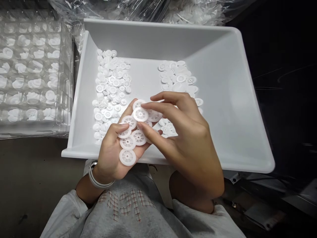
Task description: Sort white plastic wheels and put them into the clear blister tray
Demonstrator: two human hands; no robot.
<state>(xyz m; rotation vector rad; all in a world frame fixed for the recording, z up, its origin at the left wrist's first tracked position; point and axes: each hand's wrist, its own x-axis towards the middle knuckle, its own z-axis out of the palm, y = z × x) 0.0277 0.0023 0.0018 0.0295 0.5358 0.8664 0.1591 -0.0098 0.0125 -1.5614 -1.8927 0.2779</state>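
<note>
Several white spoked plastic wheels lie spread over my left hand, palm up, with its thumb pressing on one of them. My right hand reaches in from the right and pinches a wheel at the top of this handful between thumb and index finger. Both hands are above the near side of a large white tray. Inside the tray, small white discs lie heaped along the left side. A second heap of white wheels sits near the middle, partly hidden behind my right hand.
A clear plastic compartment tray stands at the left, its pockets filled with white parts. Clear plastic bags lie behind the white tray. At the lower right there are dark surfaces with metal pieces.
</note>
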